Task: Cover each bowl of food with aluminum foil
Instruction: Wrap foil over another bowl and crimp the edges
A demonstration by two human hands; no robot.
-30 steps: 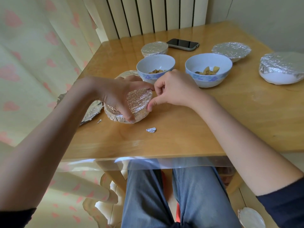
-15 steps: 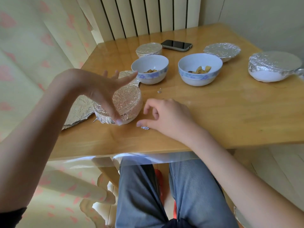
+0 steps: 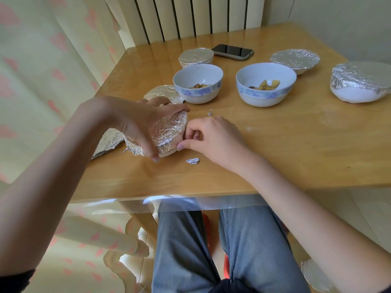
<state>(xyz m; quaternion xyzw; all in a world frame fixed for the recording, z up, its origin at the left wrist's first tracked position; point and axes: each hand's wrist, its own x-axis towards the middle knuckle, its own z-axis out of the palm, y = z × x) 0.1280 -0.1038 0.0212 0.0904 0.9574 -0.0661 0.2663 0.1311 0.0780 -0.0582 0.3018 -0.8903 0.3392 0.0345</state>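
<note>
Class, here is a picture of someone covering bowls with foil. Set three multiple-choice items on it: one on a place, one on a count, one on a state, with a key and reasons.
1. Where does the phone lie?
A. at the table's far edge
B. on the person's lap
C. inside a bowl

2. How many bowls stand uncovered?
A. none
B. two
C. five

3. The bowl in hand is:
A. bare
B. upside down
C. tilted, foil-wrapped

Key: A, it lies near the radiator; B, the left open bowl and right open bowl show food; C, the left hand tips it while the right hand pinches its rim.
</note>
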